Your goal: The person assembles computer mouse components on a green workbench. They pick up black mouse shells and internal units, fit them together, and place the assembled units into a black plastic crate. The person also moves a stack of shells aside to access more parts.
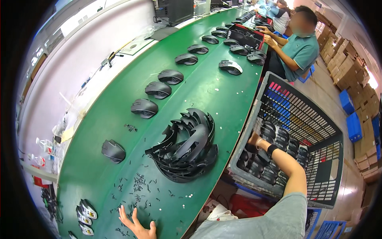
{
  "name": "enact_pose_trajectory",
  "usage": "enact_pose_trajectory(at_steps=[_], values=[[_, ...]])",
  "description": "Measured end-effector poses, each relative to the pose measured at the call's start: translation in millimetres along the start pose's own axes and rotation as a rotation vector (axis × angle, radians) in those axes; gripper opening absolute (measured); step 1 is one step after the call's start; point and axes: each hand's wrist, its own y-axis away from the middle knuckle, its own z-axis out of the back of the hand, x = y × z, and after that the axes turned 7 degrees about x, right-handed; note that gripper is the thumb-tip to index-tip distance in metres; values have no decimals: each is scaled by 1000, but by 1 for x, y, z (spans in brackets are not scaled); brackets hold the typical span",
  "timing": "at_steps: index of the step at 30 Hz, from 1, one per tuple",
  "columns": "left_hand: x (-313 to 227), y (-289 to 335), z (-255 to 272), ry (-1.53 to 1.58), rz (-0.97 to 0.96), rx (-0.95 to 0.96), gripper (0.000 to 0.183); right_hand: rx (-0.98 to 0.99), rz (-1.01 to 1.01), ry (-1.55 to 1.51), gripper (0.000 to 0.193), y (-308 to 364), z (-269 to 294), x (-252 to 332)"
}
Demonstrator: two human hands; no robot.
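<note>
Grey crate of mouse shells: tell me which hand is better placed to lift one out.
Right. The right hand is already inside the grey crate among the mouse shells; the left hand lies flat on the green belt.

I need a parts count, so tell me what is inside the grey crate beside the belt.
The grey crate holds rows of black mouse shells. The right hand reaches among them, covering a few; lower layers are hidden.
</note>
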Motion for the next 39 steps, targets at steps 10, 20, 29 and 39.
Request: enact_pose_trajectory(at_steps=[10, 20, 29, 39], values=[[-19, 3, 8, -15, -10, -30, 60, 257, -34, -77, 110, 110, 37, 168], [-20, 2, 8, -44, 6, -19, 60, 563, -174, -497, 64, 116, 64, 188], [-4, 9, -6, -48, 93, 16, 56, 686, -329, -880, 32, 152, 36, 215], [-5, 15, 4, 0, 107, 22, 64, 796, -354, -1029, 31, 154, 39, 186]])
